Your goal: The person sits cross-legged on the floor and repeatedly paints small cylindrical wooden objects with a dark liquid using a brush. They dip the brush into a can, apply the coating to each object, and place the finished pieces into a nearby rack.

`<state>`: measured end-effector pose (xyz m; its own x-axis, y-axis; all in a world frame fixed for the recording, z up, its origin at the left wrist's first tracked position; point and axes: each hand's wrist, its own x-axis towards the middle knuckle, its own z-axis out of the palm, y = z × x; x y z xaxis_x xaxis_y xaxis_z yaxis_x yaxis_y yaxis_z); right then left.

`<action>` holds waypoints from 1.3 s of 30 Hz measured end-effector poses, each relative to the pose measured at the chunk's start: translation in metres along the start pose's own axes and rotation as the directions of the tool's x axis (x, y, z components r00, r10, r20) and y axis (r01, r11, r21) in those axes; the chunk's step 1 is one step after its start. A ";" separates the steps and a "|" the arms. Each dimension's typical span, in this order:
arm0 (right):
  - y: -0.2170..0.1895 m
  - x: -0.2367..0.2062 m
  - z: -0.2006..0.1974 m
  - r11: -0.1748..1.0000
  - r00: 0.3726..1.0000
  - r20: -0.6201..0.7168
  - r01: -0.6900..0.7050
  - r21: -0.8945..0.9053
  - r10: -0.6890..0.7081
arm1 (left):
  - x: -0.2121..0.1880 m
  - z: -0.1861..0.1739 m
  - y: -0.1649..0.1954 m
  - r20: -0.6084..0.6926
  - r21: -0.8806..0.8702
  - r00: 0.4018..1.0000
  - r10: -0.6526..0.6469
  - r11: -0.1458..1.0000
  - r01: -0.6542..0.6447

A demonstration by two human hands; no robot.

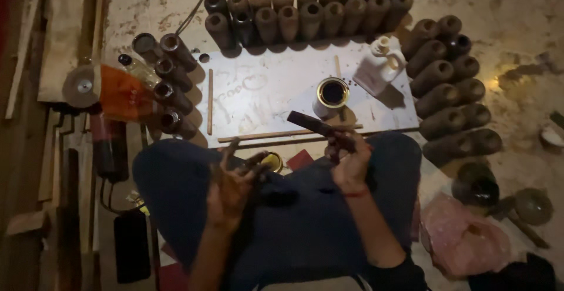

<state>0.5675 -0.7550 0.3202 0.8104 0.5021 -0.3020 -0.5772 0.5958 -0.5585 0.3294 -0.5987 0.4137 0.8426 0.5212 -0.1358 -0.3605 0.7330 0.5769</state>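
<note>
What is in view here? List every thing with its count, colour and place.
wooden cylinders: dozens, dark brown, ringing the board on three sides
board: one, pale grey, floor centre
tin: one, open, dark liquid, on board
jug: one, white, on board
sticks: several, tan, on board
grinder: one, orange guard, left
pink cloth: one, lower right
brush: one, dark, in right hand
left hand: stained, fingers spread over lap, on a dark object
right hand: gripping brush
</note>
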 end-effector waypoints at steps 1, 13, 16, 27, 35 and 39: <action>0.000 0.000 -0.008 0.999 0.998 0.045 -0.042 0.023 0.041 | -0.007 0.004 -0.009 -0.036 0.045 0.999 -0.022 0.999 0.024; -0.027 -0.002 -0.039 0.992 1.000 0.008 -0.027 0.120 0.026 | -0.059 0.028 -0.074 -0.044 0.324 0.979 -0.197 0.924 0.201; -0.030 0.003 -0.036 0.995 0.995 0.096 -0.003 0.104 -0.007 | -0.064 0.032 -0.079 0.020 0.424 0.977 -0.214 0.886 0.185; -0.022 0.030 -0.057 0.943 0.992 0.089 -0.108 0.314 0.084 | -0.053 0.020 -0.076 0.123 0.472 0.976 -0.178 0.876 0.100; -0.017 0.055 -0.054 0.972 0.982 0.125 -0.163 0.170 0.143 | -0.008 -0.004 -0.081 -0.094 0.314 0.984 -0.148 0.934 0.171; -0.018 0.063 -0.039 0.939 0.933 0.234 -0.311 0.149 0.272 | 0.007 -0.010 -0.085 -0.095 0.271 0.984 -0.149 0.948 0.169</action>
<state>0.6330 -0.7588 0.2812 0.5761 0.7772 -0.2531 -0.8086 0.4965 -0.3157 0.3619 -0.6524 0.3558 0.8448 0.4457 -0.2962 -0.0905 0.6645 0.7418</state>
